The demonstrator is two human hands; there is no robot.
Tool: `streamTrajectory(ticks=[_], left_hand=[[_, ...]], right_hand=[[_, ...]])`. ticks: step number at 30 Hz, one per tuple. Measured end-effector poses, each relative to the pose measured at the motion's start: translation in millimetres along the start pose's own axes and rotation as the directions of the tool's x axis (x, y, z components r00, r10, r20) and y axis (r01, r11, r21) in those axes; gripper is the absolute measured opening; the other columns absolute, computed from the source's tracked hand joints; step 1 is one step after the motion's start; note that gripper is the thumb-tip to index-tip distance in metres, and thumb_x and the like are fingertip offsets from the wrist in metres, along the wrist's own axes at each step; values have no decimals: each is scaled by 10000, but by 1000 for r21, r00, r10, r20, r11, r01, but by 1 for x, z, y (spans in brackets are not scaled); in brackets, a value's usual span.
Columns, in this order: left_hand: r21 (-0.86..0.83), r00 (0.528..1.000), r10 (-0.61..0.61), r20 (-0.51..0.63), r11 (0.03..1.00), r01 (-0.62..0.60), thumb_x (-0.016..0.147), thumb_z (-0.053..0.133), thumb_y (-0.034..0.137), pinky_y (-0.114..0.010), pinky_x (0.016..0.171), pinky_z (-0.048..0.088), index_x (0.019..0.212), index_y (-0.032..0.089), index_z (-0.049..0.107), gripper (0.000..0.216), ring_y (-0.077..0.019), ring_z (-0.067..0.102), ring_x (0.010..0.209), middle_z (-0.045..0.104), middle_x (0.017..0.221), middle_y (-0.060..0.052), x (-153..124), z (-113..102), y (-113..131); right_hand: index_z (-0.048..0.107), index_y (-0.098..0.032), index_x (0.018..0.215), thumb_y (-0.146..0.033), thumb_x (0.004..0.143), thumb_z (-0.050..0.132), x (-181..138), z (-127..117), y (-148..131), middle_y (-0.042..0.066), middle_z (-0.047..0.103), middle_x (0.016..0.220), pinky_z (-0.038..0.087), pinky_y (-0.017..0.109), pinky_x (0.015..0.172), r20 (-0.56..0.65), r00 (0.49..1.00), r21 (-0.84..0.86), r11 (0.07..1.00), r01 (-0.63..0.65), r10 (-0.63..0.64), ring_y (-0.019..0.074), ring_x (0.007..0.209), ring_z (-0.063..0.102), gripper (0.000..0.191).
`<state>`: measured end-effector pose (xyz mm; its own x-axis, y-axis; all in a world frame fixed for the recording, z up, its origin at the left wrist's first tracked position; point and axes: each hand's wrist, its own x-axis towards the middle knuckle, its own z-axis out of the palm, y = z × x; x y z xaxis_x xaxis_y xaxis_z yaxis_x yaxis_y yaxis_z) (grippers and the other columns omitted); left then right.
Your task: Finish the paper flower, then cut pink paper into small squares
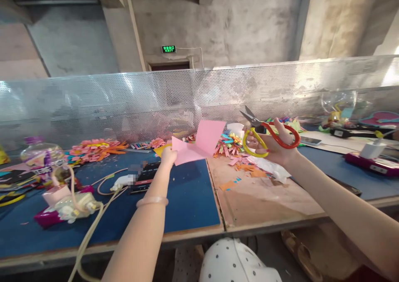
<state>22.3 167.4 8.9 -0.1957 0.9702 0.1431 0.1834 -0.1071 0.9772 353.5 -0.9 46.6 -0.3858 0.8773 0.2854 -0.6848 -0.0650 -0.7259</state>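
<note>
A creased sheet of pink paper [209,137] is pinched at its left edge by my left hand [168,156], held above the blue part of the table. The paper is folded up along its middle, its right half standing higher. My right hand [278,145] grips a pair of scissors [256,123] with one yellow and one red handle loop. Their blades point up and left, slightly parted, to the right of the paper and apart from it.
Cut paper strips and flowers [93,150] lie along the back, below a perforated metal screen [149,103]. Orange scraps [249,169] and crumpled white plastic [274,169] lie on the bare wood. At left are a phone [146,176], cables, a power strip [50,216] and a plastic bottle [40,151].
</note>
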Motion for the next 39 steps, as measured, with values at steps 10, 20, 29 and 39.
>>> streamTrajectory(ticks=[10, 20, 29, 39], left_hand=[[276, 686, 549, 478, 647, -711, 823, 504, 246, -350, 964, 369, 941, 157, 651, 208, -212, 520, 1091, 595, 1134, -106, -66, 40, 41], [-317, 403, 437, 804, 889, -331, 708, 662, 389, -406, 924, 386, 869, 148, 679, 290, -211, 547, 1008, 606, 1094, -87, -131, 82, 58], [-193, 493, 426, 759, 870, -454, 718, 637, 414, -326, 887, 407, 806, 145, 662, 285, -183, 568, 940, 624, 992, -68, -127, 110, 41], [-161, 403, 458, 792, 795, -585, 732, 614, 184, -298, 853, 442, 939, 122, 686, 228, -194, 599, 965, 657, 1055, -118, -136, 161, 49]], right_hand=[[505, -173, 955, -618, 829, 299, 10, 19, 18, 87, 527, 782, 329, 172, 339, 112, 993, -53, 998, -20, 26, 141, 651, 477, 506], [523, -214, 1040, -583, 831, 357, 5, 15, 24, 52, 527, 742, 300, 164, 296, 86, 996, -277, 961, 1, 23, 97, 523, 431, 455], [505, -200, 985, -582, 840, 327, -3, -4, 5, 59, 537, 768, 306, 162, 333, 29, 999, -122, 992, 19, -16, 116, 583, 463, 445], [520, -189, 911, -585, 834, 332, 5, -39, -19, 68, 556, 817, 401, 179, 422, -33, 989, -24, 989, 145, -146, 123, 641, 477, 445]])
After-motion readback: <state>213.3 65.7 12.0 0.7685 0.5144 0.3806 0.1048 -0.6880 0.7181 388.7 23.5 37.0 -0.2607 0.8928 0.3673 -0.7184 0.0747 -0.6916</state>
